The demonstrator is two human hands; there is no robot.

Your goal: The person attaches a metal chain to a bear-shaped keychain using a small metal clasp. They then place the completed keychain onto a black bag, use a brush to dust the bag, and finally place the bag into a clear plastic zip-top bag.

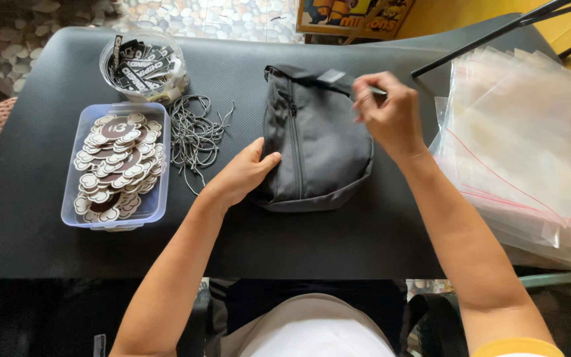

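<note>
A dark grey zippered pouch bag (315,142) lies in the middle of a black mat-covered table (378,225). My left hand (244,173) rests flat against the bag's left side, fingers on the fabric. My right hand (391,112) is at the bag's upper right corner, fingers pinched on a strap or tab with a grey label (333,77). The zipper runs down the bag's front.
A clear tub (115,162) of brown-and-cream cloud-shaped tags sits at left. A round clear container (143,65) of black tags stands behind it. Speckled cords (196,135) lie between tub and bag. A stack of clear zip bags (523,145) fills the right side.
</note>
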